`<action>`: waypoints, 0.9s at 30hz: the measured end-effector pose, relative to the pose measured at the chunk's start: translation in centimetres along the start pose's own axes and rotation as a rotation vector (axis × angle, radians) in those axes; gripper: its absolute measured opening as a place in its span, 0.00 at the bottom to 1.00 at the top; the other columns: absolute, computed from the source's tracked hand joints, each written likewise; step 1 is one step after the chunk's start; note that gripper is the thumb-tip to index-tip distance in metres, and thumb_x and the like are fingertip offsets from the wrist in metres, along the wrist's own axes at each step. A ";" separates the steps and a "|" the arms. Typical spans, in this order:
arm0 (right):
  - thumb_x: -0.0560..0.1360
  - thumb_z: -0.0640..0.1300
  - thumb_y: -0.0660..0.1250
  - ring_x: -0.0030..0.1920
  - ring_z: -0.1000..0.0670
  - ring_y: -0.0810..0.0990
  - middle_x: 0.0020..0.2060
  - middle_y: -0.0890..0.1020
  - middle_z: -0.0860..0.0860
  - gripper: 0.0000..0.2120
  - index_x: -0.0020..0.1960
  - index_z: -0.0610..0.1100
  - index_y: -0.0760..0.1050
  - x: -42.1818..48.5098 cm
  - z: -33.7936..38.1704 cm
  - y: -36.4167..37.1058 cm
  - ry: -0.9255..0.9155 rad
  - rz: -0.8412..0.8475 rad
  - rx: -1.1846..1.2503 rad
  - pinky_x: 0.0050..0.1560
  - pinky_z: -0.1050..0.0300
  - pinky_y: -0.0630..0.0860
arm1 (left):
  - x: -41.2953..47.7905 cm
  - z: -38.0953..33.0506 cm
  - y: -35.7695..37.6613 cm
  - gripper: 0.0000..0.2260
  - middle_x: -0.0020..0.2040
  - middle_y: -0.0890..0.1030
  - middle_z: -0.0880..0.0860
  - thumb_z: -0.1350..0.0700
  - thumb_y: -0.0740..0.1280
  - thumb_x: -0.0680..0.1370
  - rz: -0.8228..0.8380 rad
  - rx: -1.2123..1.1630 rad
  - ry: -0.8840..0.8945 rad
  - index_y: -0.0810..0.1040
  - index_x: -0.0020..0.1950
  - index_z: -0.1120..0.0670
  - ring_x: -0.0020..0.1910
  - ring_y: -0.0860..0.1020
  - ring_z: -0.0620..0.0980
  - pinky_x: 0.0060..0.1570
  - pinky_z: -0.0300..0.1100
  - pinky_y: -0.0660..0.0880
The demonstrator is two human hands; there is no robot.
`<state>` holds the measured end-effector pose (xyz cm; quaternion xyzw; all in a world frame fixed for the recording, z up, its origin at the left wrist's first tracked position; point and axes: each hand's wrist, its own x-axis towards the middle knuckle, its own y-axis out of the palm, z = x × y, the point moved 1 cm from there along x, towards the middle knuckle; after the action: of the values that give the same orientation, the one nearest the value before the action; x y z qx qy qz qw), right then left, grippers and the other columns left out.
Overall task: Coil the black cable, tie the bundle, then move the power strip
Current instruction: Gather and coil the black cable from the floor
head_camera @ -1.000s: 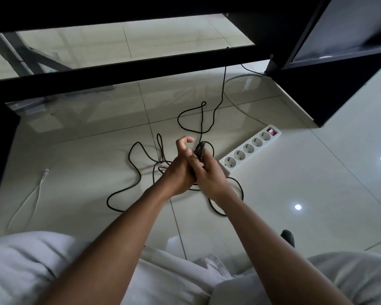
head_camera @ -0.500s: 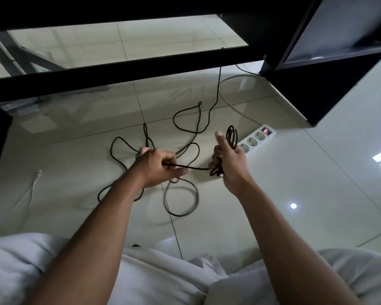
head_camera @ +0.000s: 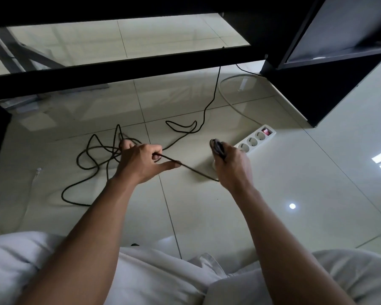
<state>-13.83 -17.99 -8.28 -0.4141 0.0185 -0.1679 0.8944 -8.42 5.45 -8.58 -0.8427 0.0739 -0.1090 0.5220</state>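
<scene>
A long black cable (head_camera: 92,150) lies in loose tangled loops on the pale tiled floor and runs up toward the dark desk frame. My left hand (head_camera: 141,160) pinches a stretch of it, pulled taut across to my right hand (head_camera: 232,165). My right hand grips a small coiled bundle (head_camera: 217,146) of the same cable, its loops sticking up above the fist. The white power strip (head_camera: 256,137), with several sockets and a red switch, lies on the floor just behind my right hand, partly hidden by it.
A black desk frame (head_camera: 119,69) crosses the top. A dark cabinet (head_camera: 317,84) stands at the upper right. A thin white cable (head_camera: 229,100) curves to the power strip; another white cord (head_camera: 34,175) lies at left. My light trousers (head_camera: 141,278) fill the bottom.
My hands have spread further apart, stretching the cable straight between them. The floor loops have been drawn to the left and the bundle in my right hand has dropped lower in the fist.
</scene>
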 end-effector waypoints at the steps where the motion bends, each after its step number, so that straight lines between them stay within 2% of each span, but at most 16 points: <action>1: 0.83 0.55 0.59 0.35 0.37 0.75 0.28 0.72 0.49 0.18 0.39 0.46 0.69 -0.4 0.3 0.5 -0.011 0.029 -0.020 0.34 0.50 0.73 | 0.1 -0.2 0.5 0.31 0.30 0.74 0.46 0.24 0.64 0.68 0.014 -0.001 0.025 0.66 0.35 0.52 0.37 0.69 0.50 0.53 0.49 0.62; 2: 0.82 0.55 0.59 0.36 0.39 0.77 0.30 0.76 0.50 0.16 0.41 0.46 0.72 -0.7 0.4 1.2 -0.010 0.077 -0.019 0.36 0.50 0.75 | 0.2 -0.3 1.0 0.31 0.30 0.73 0.45 0.23 0.62 0.69 0.028 -0.004 0.043 0.66 0.35 0.52 0.37 0.70 0.52 0.54 0.49 0.62; 4: 0.81 0.57 0.58 0.36 0.49 0.80 0.35 0.84 0.53 0.16 0.44 0.49 0.77 -1.0 0.5 2.3 0.013 0.191 0.018 0.37 0.53 0.76 | 0.6 -0.3 1.6 0.27 0.28 0.71 0.43 0.27 0.61 0.74 0.038 -0.003 0.061 0.64 0.35 0.50 0.35 0.72 0.49 0.57 0.51 0.63; 6: 0.83 0.60 0.56 0.29 0.58 0.76 0.35 0.87 0.57 0.19 0.45 0.50 0.79 -1.2 1.0 2.7 0.061 0.325 0.145 0.36 0.56 0.71 | 0.9 -0.4 1.8 0.20 0.30 0.73 0.42 0.35 0.64 0.78 0.006 0.031 0.075 0.66 0.38 0.48 0.35 0.75 0.47 0.58 0.51 0.63; 7: 0.84 0.60 0.56 0.28 0.56 0.73 0.35 0.87 0.55 0.21 0.46 0.49 0.80 -1.4 1.4 2.8 0.102 0.397 0.250 0.37 0.56 0.69 | 0.9 -0.4 1.8 0.16 0.34 0.77 0.44 0.39 0.64 0.80 -0.019 0.061 0.083 0.68 0.41 0.48 0.37 0.77 0.50 0.58 0.51 0.63; 9: 0.84 0.60 0.56 0.30 0.49 0.68 0.37 0.88 0.47 0.24 0.49 0.43 0.81 -1.7 2.2 2.6 0.217 0.542 0.511 0.34 0.59 0.67 | 0.9 -0.5 1.9 0.10 0.44 0.83 0.47 0.45 0.63 0.82 -0.052 0.116 0.080 0.71 0.46 0.50 0.44 0.80 0.53 0.56 0.51 0.62; 10: 0.84 0.59 0.57 0.30 0.49 0.66 0.39 0.88 0.44 0.25 0.52 0.40 0.81 -1.8 2.5 2.3 0.262 0.612 0.603 0.31 0.61 0.65 | 0.8 -0.6 2.0 0.09 0.47 0.84 0.48 0.47 0.62 0.82 -0.060 0.128 0.070 0.71 0.48 0.51 0.46 0.81 0.53 0.55 0.51 0.61; 12: 0.84 0.61 0.57 0.29 0.52 0.66 0.39 0.87 0.45 0.26 0.55 0.40 0.82 -2.1 2.8 1.9 0.312 0.734 0.683 0.30 0.60 0.62 | 0.8 -0.9 2.1 0.07 0.49 0.83 0.49 0.49 0.60 0.83 -0.054 0.126 0.043 0.69 0.50 0.51 0.48 0.80 0.53 0.54 0.51 0.59; 14: 0.82 0.63 0.58 0.29 0.53 0.66 0.34 0.82 0.50 0.27 0.56 0.42 0.83 -2.3 2.9 1.7 0.335 0.823 0.711 0.32 0.57 0.60 | 0.9 -1.2 2.2 0.06 0.49 0.82 0.49 0.51 0.59 0.83 -0.048 0.099 0.026 0.67 0.50 0.51 0.46 0.77 0.52 0.55 0.51 0.58; 16: 0.81 0.66 0.59 0.29 0.54 0.64 0.29 0.73 0.54 0.28 0.55 0.43 0.84 -2.3 3.0 1.7 0.349 0.871 0.730 0.35 0.55 0.55 | 1.0 -1.2 2.4 0.05 0.48 0.81 0.49 0.51 0.58 0.83 -0.046 0.075 0.038 0.67 0.50 0.52 0.44 0.74 0.51 0.53 0.50 0.57; 19: 0.77 0.70 0.62 0.30 0.53 0.60 0.30 0.62 0.54 0.26 0.48 0.46 0.79 -2.4 3.2 1.7 0.389 0.919 0.795 0.36 0.55 0.52 | 0.9 -1.1 2.7 0.08 0.47 0.80 0.49 0.48 0.58 0.83 -0.036 0.056 0.055 0.66 0.51 0.52 0.45 0.75 0.53 0.50 0.48 0.54; 21: 0.74 0.70 0.65 0.31 0.52 0.58 0.31 0.59 0.53 0.24 0.40 0.48 0.72 -2.5 3.2 1.6 0.331 0.895 0.819 0.33 0.59 0.55 | 1.0 -1.0 2.7 0.10 0.48 0.78 0.48 0.46 0.57 0.82 -0.015 0.019 0.039 0.66 0.51 0.52 0.45 0.73 0.52 0.50 0.48 0.54; 23: 0.74 0.65 0.72 0.30 0.51 0.57 0.29 0.60 0.53 0.24 0.34 0.51 0.64 -2.2 3.0 1.7 0.262 0.762 0.784 0.29 0.59 0.57 | 1.1 -0.9 2.6 0.13 0.48 0.77 0.47 0.42 0.52 0.79 -0.001 -0.016 0.038 0.67 0.50 0.51 0.47 0.72 0.50 0.51 0.47 0.54; 25: 0.72 0.57 0.77 0.28 0.51 0.59 0.27 0.63 0.52 0.24 0.32 0.51 0.63 -1.6 2.5 1.8 0.286 0.494 0.703 0.30 0.56 0.60 | 1.1 -0.3 2.4 0.13 0.45 0.78 0.44 0.41 0.53 0.80 -0.008 -0.045 0.054 0.67 0.49 0.50 0.47 0.75 0.50 0.51 0.47 0.55; 27: 0.70 0.52 0.77 0.29 0.50 0.62 0.28 0.65 0.51 0.21 0.31 0.50 0.66 -0.7 1.7 1.3 0.390 0.215 0.660 0.33 0.54 0.61 | 1.3 0.6 2.1 0.14 0.39 0.79 0.45 0.40 0.60 0.82 -0.020 -0.090 0.049 0.69 0.46 0.49 0.42 0.77 0.47 0.53 0.46 0.57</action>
<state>-13.81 -15.76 -8.17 -0.0605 0.1763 -0.1458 0.9716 -7.03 4.77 -10.59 -0.8630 0.0831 -0.1316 0.4806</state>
